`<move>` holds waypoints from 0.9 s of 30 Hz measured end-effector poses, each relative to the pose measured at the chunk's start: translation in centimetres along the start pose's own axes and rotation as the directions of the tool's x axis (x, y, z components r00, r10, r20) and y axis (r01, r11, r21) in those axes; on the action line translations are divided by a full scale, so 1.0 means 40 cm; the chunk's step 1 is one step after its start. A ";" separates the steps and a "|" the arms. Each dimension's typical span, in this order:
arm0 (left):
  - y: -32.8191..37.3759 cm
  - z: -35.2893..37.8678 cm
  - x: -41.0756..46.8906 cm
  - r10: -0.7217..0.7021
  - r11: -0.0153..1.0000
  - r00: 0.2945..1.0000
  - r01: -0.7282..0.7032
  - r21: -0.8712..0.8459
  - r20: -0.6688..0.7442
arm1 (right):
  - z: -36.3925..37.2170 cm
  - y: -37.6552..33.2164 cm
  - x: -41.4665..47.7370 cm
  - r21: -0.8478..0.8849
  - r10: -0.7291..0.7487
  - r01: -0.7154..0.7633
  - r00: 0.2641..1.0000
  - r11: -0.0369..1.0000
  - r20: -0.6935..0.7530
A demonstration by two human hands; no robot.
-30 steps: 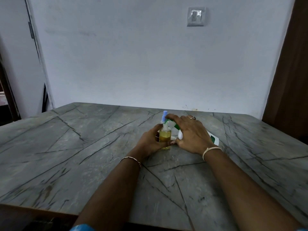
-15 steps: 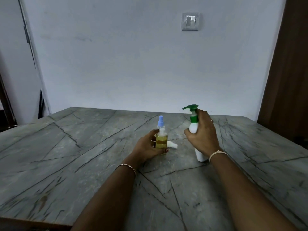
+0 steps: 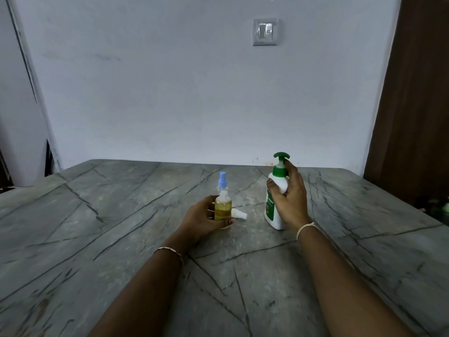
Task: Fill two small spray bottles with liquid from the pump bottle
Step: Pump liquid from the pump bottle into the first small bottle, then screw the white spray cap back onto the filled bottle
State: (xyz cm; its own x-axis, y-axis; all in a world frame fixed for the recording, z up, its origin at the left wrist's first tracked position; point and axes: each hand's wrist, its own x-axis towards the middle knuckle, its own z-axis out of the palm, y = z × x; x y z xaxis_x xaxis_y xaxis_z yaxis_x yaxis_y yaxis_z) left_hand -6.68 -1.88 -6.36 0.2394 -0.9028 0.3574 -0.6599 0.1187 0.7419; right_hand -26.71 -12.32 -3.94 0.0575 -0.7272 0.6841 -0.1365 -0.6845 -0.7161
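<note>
Two bare forearms reach in from the near edge of the grey, dark-veined stone table [image 3: 116,239], the left wrist wearing a thin metal bracelet [image 3: 168,250] and the right wrist a pale thread band [image 3: 306,228]. Past them, about midway between the near and far edges, the left hand [image 3: 202,221] curls round a small spray bottle [image 3: 223,208], thumb across its lower front and fingers behind it. This bottle stands upright on the table, clear-walled, filled with yellow liquid up to its shoulder, with a clear neck and a light blue spray top. Just behind its base, on the right, a white spray head [image 3: 239,214] lies on its side on the stone; what it joins to is hidden by the bottle and the hand. Near by to the right, apart from the small bottle, the right hand [image 3: 292,203] grips the pump bottle [image 3: 272,211] round its shoulder, one fingertip up beside the pump stem. The pump bottle is white with a green label, green collar and green pump head, leaning a little to the right, its base on the table. Beyond the far edge rises a pale wall with a light switch [image 3: 266,32], and a brown wooden panel [image 3: 418,93] stands at the right.
</note>
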 end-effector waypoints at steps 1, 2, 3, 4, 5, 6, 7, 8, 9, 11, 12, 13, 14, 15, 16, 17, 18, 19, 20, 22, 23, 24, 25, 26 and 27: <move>0.000 0.000 0.000 -0.002 1.000 1.000 0.002 -0.004 0.000 | -0.002 0.001 0.002 0.012 0.017 -0.017 1.000 1.000 -0.005; 0.001 -0.001 0.000 -0.002 1.000 1.000 0.002 -0.004 -0.001 | -0.003 0.002 0.002 0.015 0.026 -0.026 1.000 1.000 -0.007; 0.002 -0.002 0.000 -0.002 1.000 1.000 0.002 0.000 0.000 | -0.005 0.003 0.002 0.012 0.027 -0.027 1.000 1.000 -0.006; 0.003 -0.003 0.000 -0.003 1.000 1.000 0.003 0.005 0.003 | -0.006 0.002 0.000 0.008 0.024 -0.024 1.000 1.000 -0.005; 0.005 -0.003 -0.001 -0.005 1.000 1.000 0.005 0.004 0.006 | -0.006 0.000 -0.003 0.005 0.020 -0.020 1.000 1.000 -0.004; 0.006 -0.003 -0.001 -0.006 1.000 1.000 0.006 -0.001 0.007 | -0.006 -0.002 -0.005 0.001 0.018 -0.018 1.000 1.000 -0.006; 0.006 -0.002 -0.002 -0.010 1.000 1.000 0.010 -0.003 0.003 | -0.007 -0.005 -0.006 -0.023 0.011 -0.011 1.000 1.000 -0.020; 0.007 -0.001 -0.004 -0.012 1.000 1.000 0.012 0.002 -0.005 | -0.008 -0.009 -0.005 -0.074 -0.014 0.010 0.998 0.997 -0.055; 0.009 0.001 -0.005 -0.012 1.000 1.000 0.012 0.011 -0.015 | -0.010 -0.014 -0.003 -0.141 -0.062 0.048 0.993 0.989 -0.100; 0.011 0.000 -0.008 -0.005 1.000 0.999 0.006 0.027 -0.032 | -0.012 -0.034 0.000 -0.270 -0.200 0.148 0.964 0.951 -0.175; 0.012 -0.001 -0.009 0.000 0.999 0.999 0.001 0.035 -0.039 | -0.011 -0.045 -0.002 -0.328 -0.269 0.196 0.943 0.924 -0.195; 0.014 -0.002 -0.010 0.003 0.999 0.999 -0.001 0.039 -0.045 | -0.009 -0.057 -0.005 -0.379 -0.337 0.246 0.921 0.892 -0.196; 0.015 -0.002 -0.010 0.003 0.999 0.999 -0.001 0.042 -0.052 | -0.005 -0.068 -0.008 -0.419 -0.404 0.302 0.897 0.857 -0.180; 0.015 -0.003 -0.008 0.003 0.999 0.998 0.000 0.044 -0.062 | 0.001 -0.077 -0.012 -0.444 -0.465 0.362 0.873 0.820 -0.147; 0.013 -0.004 -0.006 0.001 0.999 0.997 0.002 0.046 -0.075 | 0.009 -0.085 -0.016 -0.450 -0.516 0.424 0.851 0.786 -0.099; 0.012 -0.005 -0.004 -0.003 0.999 0.996 0.007 0.047 -0.087 | 0.020 -0.090 -0.020 -0.442 -0.552 0.479 0.833 0.758 -0.043; 0.010 -0.007 -0.002 -0.011 0.999 0.996 0.016 0.045 -0.094 | 0.032 -0.095 -0.025 -0.428 -0.571 0.521 0.821 0.739 0.013; 0.009 -0.008 0.000 -0.021 0.999 0.995 0.026 0.043 -0.096 | 0.043 -0.097 -0.029 -0.414 -0.577 0.548 0.814 0.727 0.065; 0.007 -0.009 0.002 -0.031 0.998 0.994 0.036 0.042 -0.102 | 0.054 -0.097 -0.033 -0.403 -0.573 0.564 0.812 0.721 0.112; 0.004 -0.013 0.004 -0.051 0.997 0.990 0.057 0.043 -0.130 | 0.069 -0.090 -0.041 -0.382 -0.529 0.565 0.823 0.731 0.206; 0.002 -0.014 0.005 -0.060 0.997 0.988 0.066 0.038 -0.146 | 0.074 -0.084 -0.044 -0.369 -0.480 0.546 0.837 0.752 0.261; -0.001 -0.014 0.006 -0.067 0.997 0.985 0.073 0.031 -0.156 | 0.076 -0.076 -0.046 -0.354 -0.412 0.511 0.853 0.783 0.320; -0.004 -0.015 0.008 -0.075 0.996 0.984 0.080 0.024 -0.162 | 0.077 -0.067 -0.050 -0.341 -0.335 0.468 0.861 0.815 0.382; -0.006 -0.016 0.009 -0.085 0.996 0.983 0.089 0.015 -0.162 | 0.079 -0.057 -0.053 -0.333 -0.260 0.426 0.859 0.841 0.441; -0.009 -0.018 0.011 -0.095 0.995 0.983 0.097 0.004 -0.156 | 0.082 -0.048 -0.056 -0.332 -0.197 0.390 0.850 0.859 0.489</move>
State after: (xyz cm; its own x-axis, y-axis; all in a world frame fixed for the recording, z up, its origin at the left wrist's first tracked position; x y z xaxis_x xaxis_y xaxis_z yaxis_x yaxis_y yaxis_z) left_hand -5.83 -2.02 -6.05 0.4096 -0.8342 0.3692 -0.6362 0.0288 0.7709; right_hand -23.35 -9.54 -4.52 0.5597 -0.5083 0.6545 -0.4231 -0.8544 -0.3018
